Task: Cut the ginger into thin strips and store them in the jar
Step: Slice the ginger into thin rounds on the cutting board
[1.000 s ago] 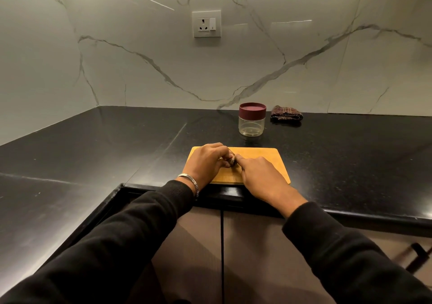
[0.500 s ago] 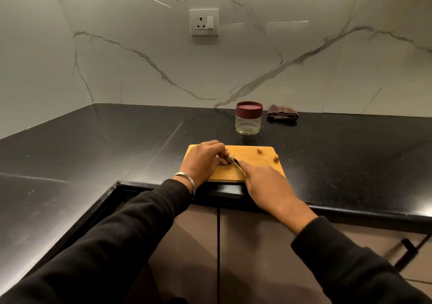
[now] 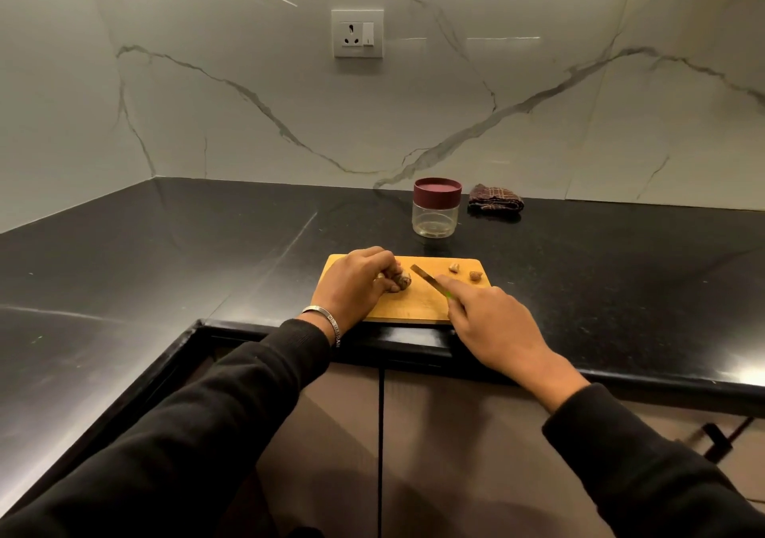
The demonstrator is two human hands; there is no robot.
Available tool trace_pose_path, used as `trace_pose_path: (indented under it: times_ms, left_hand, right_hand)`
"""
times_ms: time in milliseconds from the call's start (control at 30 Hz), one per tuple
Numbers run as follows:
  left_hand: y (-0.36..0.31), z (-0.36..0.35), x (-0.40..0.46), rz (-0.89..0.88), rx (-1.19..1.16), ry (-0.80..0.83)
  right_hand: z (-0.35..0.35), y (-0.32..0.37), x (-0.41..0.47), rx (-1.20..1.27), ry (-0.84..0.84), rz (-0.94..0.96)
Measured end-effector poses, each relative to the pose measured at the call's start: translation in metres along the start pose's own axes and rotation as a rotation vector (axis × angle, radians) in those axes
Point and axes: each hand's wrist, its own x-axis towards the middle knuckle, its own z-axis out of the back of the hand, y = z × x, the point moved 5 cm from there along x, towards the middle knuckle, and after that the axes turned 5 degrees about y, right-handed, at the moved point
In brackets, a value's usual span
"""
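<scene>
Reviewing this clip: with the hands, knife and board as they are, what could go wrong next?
1. The left hand pinches a small ginger piece near the knife; fingertips could be nicked.
2. The cutting board sits at the counter edge and might slip.
3. The jar is still lidded, delaying storage.

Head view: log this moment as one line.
left hand: holds ginger on cutting board | right hand: grips knife | jar: lidded

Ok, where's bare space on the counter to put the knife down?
Bare black counter lies right of the cutting board, and a wide stretch lies to its left. The board itself is crowded: left hand gripping ginger, right hand holding the knife, two cut pieces. The jar and cloth occupy the back.
</scene>
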Motion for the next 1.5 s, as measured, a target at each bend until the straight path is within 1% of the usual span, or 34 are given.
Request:
trace_pose_path:
  times_ms: [167, 367, 533, 733, 967, 1067, 1200, 1333, 1500]
  left_hand:
    - [-0.003, 0.001, 0.001, -0.014, 0.022, 0.021]
    - [-0.005, 0.001, 0.007, -0.025, 0.089, 0.110]
    - [-0.002, 0.001, 0.007, -0.003, 0.023, 0.154]
    - [0.002, -0.003, 0.005, 0.055, -0.039, 0.147]
    - [0.001, -0.005, 0.003, 0.051, -0.002, 0.132]
    - [0.000, -0.007, 0.004, 0.058, 0.002, 0.101]
    - [0.002, -0.009, 0.002, 0.077, 0.007, 0.061]
    - [0.003, -0.009, 0.000, 0.081, 0.012, 0.055]
    - [0.003, -0.008, -0.001, 0.074, 0.018, 0.044]
  right_hand:
    - [0.001, 0.009, -0.002, -0.036, 0.020, 0.025]
    - [0.000, 0.013, -0.003, -0.108, 0.036, 0.018]
    - [-0.005, 0.015, -0.007, -0.153, 0.048, -0.011]
    - [-0.007, 0.014, -0.010, -0.130, -0.042, -0.036]
    - [0.003, -0.006, -0.006, 0.001, 0.008, -0.010]
    - [0.013, -0.030, -0.009, -0.019, 0.010, -0.059]
    - [0.024, -0.054, -0.022, -0.008, -0.120, -0.203]
    - [0.015, -0.049, -0.023, -0.045, -0.094, -0.271]
    - [0.014, -0.034, -0.012, -0.134, -0.051, -0.287]
